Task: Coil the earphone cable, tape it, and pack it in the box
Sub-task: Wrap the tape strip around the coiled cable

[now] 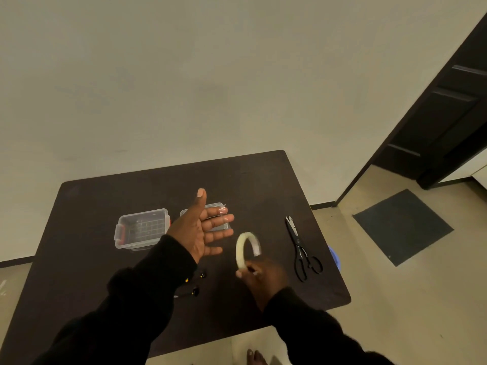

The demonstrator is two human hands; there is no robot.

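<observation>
My right hand (259,279) grips a pale roll of clear tape (243,248) by its lower rim and holds it upright above the dark table (250,185). My left hand (204,227) is spread flat, palm toward the roll, with a small strip of tape stuck to a fingertip. The clear plastic box (141,229) with red clips sits open at the middle left. Its lid (220,206) lies beside it, mostly hidden behind my left hand. The black earphones (195,284) lie below my left wrist, largely covered by my sleeve.
Black scissors (300,248) lie shut on the right side of the table. A blue object (334,256) peeks out past the table's right edge. A dark mat (402,226) and a dark door frame (448,114) are at the right.
</observation>
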